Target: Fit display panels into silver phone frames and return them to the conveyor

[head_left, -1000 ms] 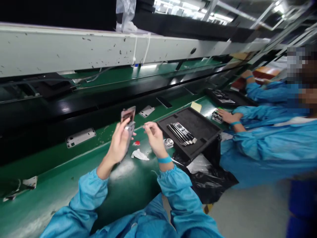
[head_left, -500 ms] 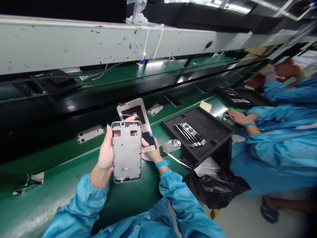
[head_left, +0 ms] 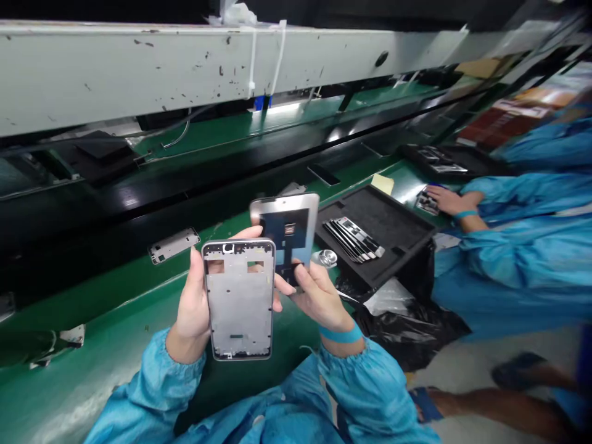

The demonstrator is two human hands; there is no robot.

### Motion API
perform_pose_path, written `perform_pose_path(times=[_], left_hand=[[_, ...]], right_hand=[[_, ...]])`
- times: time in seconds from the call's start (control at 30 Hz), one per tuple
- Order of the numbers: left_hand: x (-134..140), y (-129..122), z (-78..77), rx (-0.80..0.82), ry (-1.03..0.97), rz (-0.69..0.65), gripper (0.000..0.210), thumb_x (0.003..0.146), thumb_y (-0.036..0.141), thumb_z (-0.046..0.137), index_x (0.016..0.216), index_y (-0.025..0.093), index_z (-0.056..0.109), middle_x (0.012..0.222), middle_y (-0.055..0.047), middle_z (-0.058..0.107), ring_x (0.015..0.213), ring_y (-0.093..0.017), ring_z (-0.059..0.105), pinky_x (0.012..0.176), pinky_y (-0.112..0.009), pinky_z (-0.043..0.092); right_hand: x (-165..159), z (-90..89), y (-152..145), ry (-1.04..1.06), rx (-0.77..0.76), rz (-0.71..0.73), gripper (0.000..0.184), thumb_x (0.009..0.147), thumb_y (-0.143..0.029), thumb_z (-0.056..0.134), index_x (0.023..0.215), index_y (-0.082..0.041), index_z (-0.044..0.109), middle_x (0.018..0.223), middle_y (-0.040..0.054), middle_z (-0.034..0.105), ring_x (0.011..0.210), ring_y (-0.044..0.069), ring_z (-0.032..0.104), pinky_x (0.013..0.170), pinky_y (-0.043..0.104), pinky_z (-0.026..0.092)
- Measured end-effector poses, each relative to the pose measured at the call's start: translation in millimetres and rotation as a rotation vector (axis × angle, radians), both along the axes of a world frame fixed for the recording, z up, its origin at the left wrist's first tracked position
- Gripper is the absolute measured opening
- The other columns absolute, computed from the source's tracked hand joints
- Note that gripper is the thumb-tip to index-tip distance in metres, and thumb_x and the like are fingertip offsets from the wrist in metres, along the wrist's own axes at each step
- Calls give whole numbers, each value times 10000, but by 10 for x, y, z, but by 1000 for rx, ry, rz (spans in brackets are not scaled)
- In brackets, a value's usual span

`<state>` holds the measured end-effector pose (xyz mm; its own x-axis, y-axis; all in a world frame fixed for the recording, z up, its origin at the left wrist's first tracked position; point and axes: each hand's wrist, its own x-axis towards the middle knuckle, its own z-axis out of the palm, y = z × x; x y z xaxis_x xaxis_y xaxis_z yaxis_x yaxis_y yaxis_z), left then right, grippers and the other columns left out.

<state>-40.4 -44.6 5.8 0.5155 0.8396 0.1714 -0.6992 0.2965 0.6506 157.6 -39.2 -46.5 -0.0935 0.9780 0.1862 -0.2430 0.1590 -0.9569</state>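
Observation:
My left hand (head_left: 194,302) grips a grey phone frame (head_left: 240,296) upright, thumb on its left edge and fingers wrapped behind it. The frame has two cut-out windows near its top. In my right hand (head_left: 321,296) is a phone screen panel (head_left: 293,213), its silvery back with a dark section and a small flex connector facing me. My thumb presses on the panel's lower part. The panel stands just behind and to the right of the frame, which hides its lower left portion. A blue band circles my right wrist.
Another phone frame (head_left: 174,245) lies on the green bench at left. To the right, a black foam tray (head_left: 402,225) holds several screen panels (head_left: 351,239), with a tape roll (head_left: 327,258) beside it. A black plastic bag (head_left: 407,333) hangs below. A co-worker's hand (head_left: 448,200) rests on parts farther right.
My right hand has risen from behind the panel to its lower right, and the panel has shifted right and turned more upright. The frame has moved slightly down and nearer.

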Motion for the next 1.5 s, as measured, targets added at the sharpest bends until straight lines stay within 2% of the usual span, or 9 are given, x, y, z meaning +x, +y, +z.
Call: perform_pose_path(times=[0.13, 0.27, 0.4, 0.53, 0.77, 0.9, 1.07, 1.33, 1.5], left_hand=[[8, 31, 38, 37, -89, 30, 642, 1070, 742, 470, 1423, 268, 721, 1536, -110, 695, 877, -274, 813, 785, -425, 658], [37, 91, 65, 1, -111, 4, 637, 1070, 739, 484, 1332, 220, 744, 1350, -131, 796, 899, -281, 825, 801, -406, 663], [43, 83, 60, -4, -125, -16, 652, 1065, 745, 488, 1351, 204, 713, 1152, -140, 836, 870, -282, 823, 784, -403, 662], [56, 98, 24, 6, -127, 13, 660, 1045, 760, 520, 1378, 220, 702, 1137, -128, 827, 858, -267, 814, 760, -404, 673], [104, 325, -126, -35, 39, 365, 721, 1083, 744, 450, 1642, 291, 493, 1165, -86, 822, 929, -232, 824, 843, -386, 688], [70, 367, -148, -26, 36, 460, 752, 1072, 738, 496, 1684, 305, 440, 1182, -82, 824, 973, -234, 831, 865, -368, 686], [24, 315, -79, -16, 6, 458, 802, 1064, 773, 460, 1731, 341, 352, 1174, -77, 828, 958, -252, 832, 866, -413, 695], [27, 281, -109, 132, 11, 554, 845, 1001, 783, 596, 1682, 317, 414, 1247, -76, 792, 1049, -257, 813, 971, -441, 674], [34, 232, -122, 220, 45, 604, 772, 990, 763, 634, 1599, 302, 517, 1298, -107, 766, 1101, -282, 799, 997, -453, 662]], right_hand=[[98, -84, -54, 95, -35, -39, 577, 1012, -784, 573, 1183, -275, 782, 1013, 83, 827, 970, 299, 799, 884, 510, 702], [197, -139, -62, 32, 20, -23, 745, 1028, -850, 385, 1305, -269, 760, 1186, 122, 818, 1181, 348, 776, 1011, 565, 672], [278, -248, -97, -54, 91, -8, 705, 1071, -794, 355, 1352, -274, 739, 1212, 127, 809, 1175, 337, 790, 976, 513, 687], [364, -167, -162, -231, 295, -2, 613, 1050, -728, 543, 1453, -292, 696, 1308, 144, 773, 1126, 340, 799, 927, 502, 697], [484, 104, -220, -692, 570, -11, 658, 1049, -547, 695, 1662, -374, 531, 1418, 128, 658, 1239, 319, 705, 1038, 497, 634], [515, 125, -274, -817, 602, 20, 656, 1058, -485, 704, 1676, -408, 501, 1391, 115, 650, 1248, 304, 685, 1049, 476, 620], [505, 174, -360, -854, 622, 78, 670, 1065, -490, 689, 1693, -385, 480, 1384, 130, 635, 1243, 305, 688, 1006, 448, 644], [430, 288, -423, -941, 644, 63, 702, 1067, -405, 702, 1715, -387, 433, 1356, 134, 616, 1236, 299, 686, 1013, 454, 655], [277, 244, -380, -902, 680, 53, 733, 1052, -449, 718, 1721, -365, 431, 1362, 151, 611, 1247, 319, 690, 1021, 492, 662]])
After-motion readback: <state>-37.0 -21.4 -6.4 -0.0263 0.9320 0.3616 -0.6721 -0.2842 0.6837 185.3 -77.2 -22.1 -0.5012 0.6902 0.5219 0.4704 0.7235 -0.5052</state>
